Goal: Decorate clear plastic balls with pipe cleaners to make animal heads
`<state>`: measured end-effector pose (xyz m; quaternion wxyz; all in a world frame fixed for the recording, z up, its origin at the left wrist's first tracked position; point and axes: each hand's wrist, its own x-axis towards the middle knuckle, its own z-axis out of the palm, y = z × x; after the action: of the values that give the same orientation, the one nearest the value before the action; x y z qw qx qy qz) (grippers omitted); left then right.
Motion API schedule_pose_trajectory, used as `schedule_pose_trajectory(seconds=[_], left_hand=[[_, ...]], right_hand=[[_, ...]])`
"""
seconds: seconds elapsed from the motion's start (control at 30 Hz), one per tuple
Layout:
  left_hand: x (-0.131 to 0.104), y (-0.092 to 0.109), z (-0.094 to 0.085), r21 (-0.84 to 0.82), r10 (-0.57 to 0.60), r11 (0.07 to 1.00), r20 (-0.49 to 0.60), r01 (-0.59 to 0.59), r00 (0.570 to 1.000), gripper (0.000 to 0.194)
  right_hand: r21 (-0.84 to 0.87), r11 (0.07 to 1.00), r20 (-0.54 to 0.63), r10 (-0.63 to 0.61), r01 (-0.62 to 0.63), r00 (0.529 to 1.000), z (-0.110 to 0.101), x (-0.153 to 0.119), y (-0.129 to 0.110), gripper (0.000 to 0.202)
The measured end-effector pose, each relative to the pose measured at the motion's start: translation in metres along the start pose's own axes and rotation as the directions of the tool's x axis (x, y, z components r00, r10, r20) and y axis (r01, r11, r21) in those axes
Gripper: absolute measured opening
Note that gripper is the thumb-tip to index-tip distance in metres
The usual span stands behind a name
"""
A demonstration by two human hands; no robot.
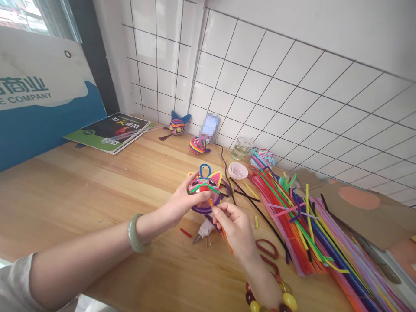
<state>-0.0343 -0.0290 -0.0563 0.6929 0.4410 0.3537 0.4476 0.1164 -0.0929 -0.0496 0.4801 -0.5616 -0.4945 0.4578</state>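
Observation:
My left hand (182, 200), with a pale green bangle at the wrist, grips a colourful pipe-cleaner animal head (203, 185) from its left side. The head has pink-and-yellow ears, a blue loop on top, a green band and a purple lower rim. My right hand (232, 221), wearing a beaded bracelet, pinches an orange pipe cleaner (228, 243) against the front of the head. The orange strip's lower end hangs below my right fingers. Beneath the hands lie a glue gun (206, 228) and a short red piece (186, 233) of pipe cleaner.
Bundled pipe cleaners (302, 229) cover the right side of the table. Red-handled scissors (268, 251) lie by my right wrist. Behind stand a pink bowl (238, 170), a glass jar (240, 151), a phone (209, 126) and finished heads (177, 125). A magazine (112, 132) lies at left.

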Motion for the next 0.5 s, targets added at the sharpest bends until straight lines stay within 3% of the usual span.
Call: schedule_pose_trajectory(seconds=[0.5], left_hand=[[-0.0005,0.0036,0.0,0.06,0.034,0.998,-0.011,-0.033,0.999,0.09]], right_hand=[[-0.014,1.0,0.004,0.007,-0.007,1.0,-0.0009,0.001,0.0002,0.034]])
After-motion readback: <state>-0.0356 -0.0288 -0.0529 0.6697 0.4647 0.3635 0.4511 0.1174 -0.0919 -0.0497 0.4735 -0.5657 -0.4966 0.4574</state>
